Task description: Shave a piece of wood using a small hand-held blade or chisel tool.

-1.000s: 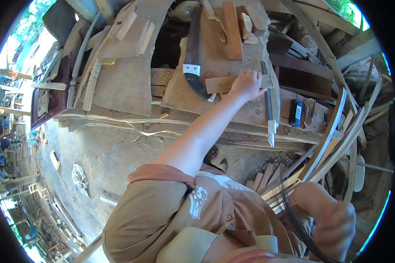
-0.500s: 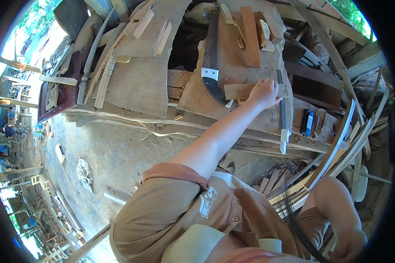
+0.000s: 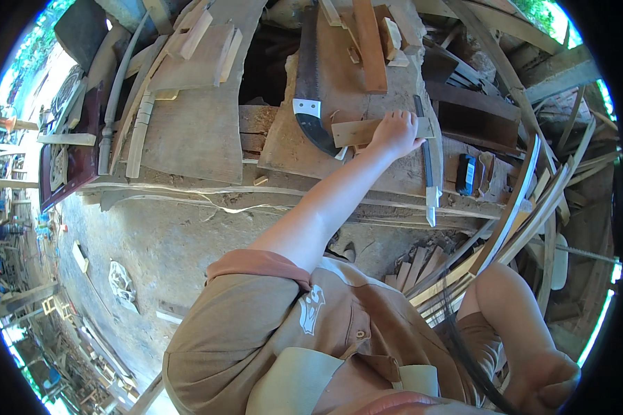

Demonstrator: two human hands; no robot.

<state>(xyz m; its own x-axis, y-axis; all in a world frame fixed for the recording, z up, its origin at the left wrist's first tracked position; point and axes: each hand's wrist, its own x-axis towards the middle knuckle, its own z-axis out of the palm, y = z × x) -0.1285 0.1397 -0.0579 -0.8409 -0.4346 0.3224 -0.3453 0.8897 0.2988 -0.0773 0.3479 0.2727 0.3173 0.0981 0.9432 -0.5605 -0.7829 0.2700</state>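
My left hand (image 3: 396, 133) is closed over a short flat piece of pale wood (image 3: 353, 133) lying crosswise on the workbench (image 3: 194, 138). The wood's right end reaches across a dark straight bar (image 3: 427, 160) with a pale metal end (image 3: 432, 200). Just left of the wood is a handsaw (image 3: 307, 69), its curved black handle near the wood's left end. At the lower right hangs my right hand (image 3: 550, 380), low beside my body. Its fingers look curled, and what is inside them, if anything, is hidden.
A reddish-brown board (image 3: 371, 48) and small wood blocks (image 3: 392, 36) lie farther back. A black case with a blue label (image 3: 466, 173) sits at the bench's right. Long wood strips (image 3: 519, 228) lean beside it. A dark gap (image 3: 266, 66) splits the bench top.
The whole view has shifted, so the bench and my left arm appear farther left and slightly higher. My left hand keeps its grip on the pale wood.
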